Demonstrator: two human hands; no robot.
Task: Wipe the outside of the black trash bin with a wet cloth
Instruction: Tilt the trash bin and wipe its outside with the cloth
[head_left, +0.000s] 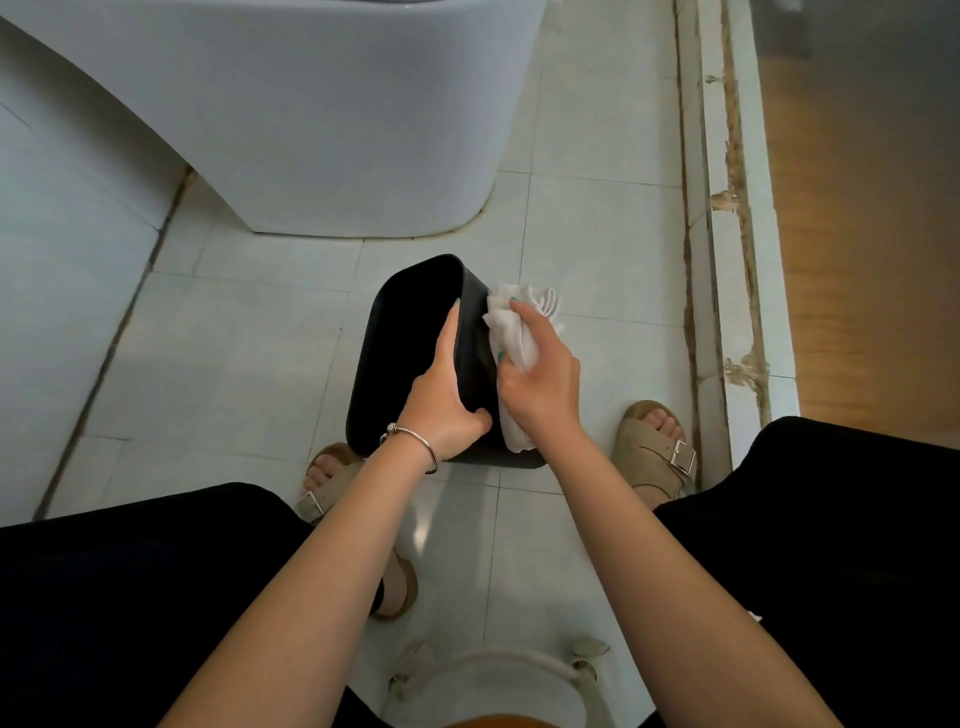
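Observation:
The black trash bin (405, 332) stands on the tiled floor between my feet, tilted with its open mouth towards the left. My left hand (447, 395), with a silver bracelet at the wrist, grips the bin's near right rim, fingers reaching inside. My right hand (540, 379) holds a crumpled white cloth (511, 332) and presses it against the bin's right outer wall. Part of the cloth hangs down to the floor beside the bin.
A white toilet base (332, 130) rises just behind the bin. A chipped white door threshold (727, 249) runs along the right, with wooden flooring beyond. My sandalled feet (654, 447) flank the bin. A white round object (493, 680) lies near the bottom edge.

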